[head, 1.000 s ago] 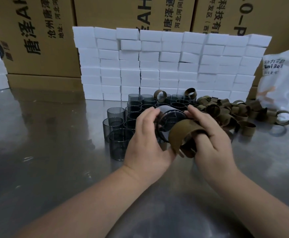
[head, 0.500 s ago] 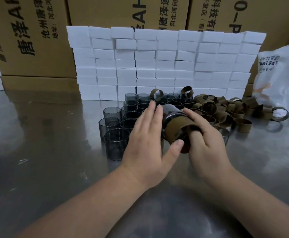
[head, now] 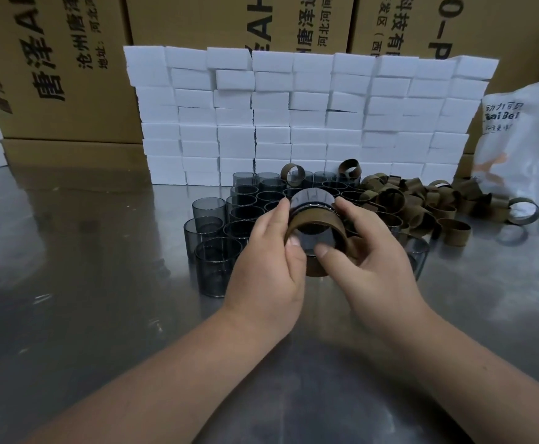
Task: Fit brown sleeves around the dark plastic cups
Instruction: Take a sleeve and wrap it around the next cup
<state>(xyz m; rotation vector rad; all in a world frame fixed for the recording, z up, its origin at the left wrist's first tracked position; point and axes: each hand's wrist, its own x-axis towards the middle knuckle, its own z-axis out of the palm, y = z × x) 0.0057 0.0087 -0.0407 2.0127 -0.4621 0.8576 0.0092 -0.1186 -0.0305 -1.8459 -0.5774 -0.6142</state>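
One cup [head: 311, 198] — mostly hidden by sleeve [head: 317, 218].

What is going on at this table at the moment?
The left hand holds a tilted dark cup, and the right hand grips the brown sleeve around it. On the metal table, bare cups stand at the left and loose sleeves lie piled at the right.

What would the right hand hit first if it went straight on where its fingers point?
It holds the brown sleeve around the dark cup. Pushed straight on, forward-left, the right hand would likely drive that cup into the standing bare cups first; depth is unclear.
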